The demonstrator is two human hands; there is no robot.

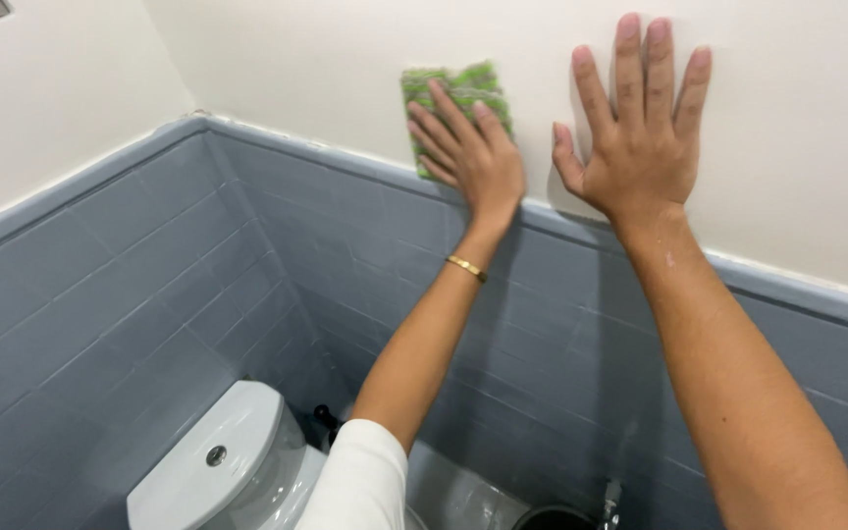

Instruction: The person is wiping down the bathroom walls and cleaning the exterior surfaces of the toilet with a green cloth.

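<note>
A green scrubbing cloth (455,103) is pressed flat against the white wall (345,69) by the left hand (468,147), whose fingers are laid spread over the cloth, just above the grey tile ledge (326,152). A gold bracelet (466,268) is worn on that wrist. The right hand (640,128) is set just beside it, palm flat on the wall with fingers extended and nothing held. A white toilet cistern (213,461) is seen below, in the corner.

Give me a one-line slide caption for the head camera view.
Left hand presses green sponge on white wall; right hand flat beside it.
</note>
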